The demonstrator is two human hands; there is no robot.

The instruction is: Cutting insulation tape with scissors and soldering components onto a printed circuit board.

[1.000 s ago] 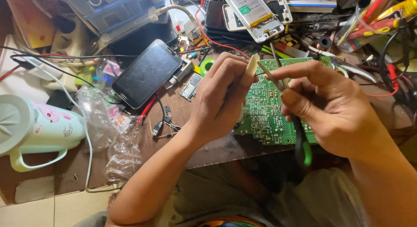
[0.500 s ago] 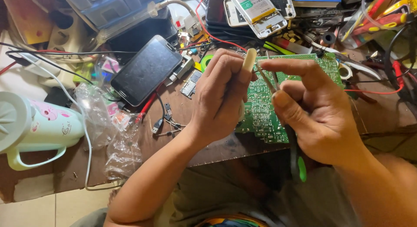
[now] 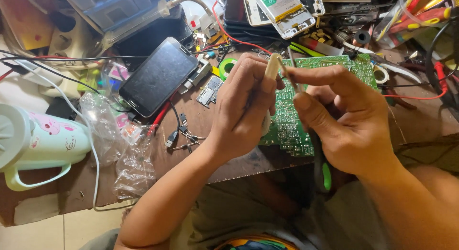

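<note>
The left hand (image 3: 244, 111) was raised above the near edge of the bench (image 3: 191, 149), its grip closed around a pale cream stick (image 3: 270, 75) that stood almost upright between thumb and fingers, its rounded top poking out above the knuckles. The right hand (image 3: 344, 121) was just beside it, its grip narrow, thumb and forefinger pinched on a thin metal pin (image 3: 291, 70) whose upper end rose near the top of the stick; whether pin and stick touched could not be told. A green handle (image 3: 326, 176) showed below the right palm, hanging past the near edge of the bench. Under both hands, flat on the bench by its near edge, lay a green circuit board (image 3: 330, 68), partly hidden by the fingers. Toward the left of the bench's middle, a dark phone (image 3: 160, 75) lay face up and tilted, with a red wire (image 3: 160, 117) running beneath it. A crumpled clear plastic bag (image 3: 129, 159) lay near the left front corner, and a pale green jug (image 3: 33, 142) with a handle lay on its side at the left edge. An opened phone (image 3: 282, 8) rested at the far edge.
</note>
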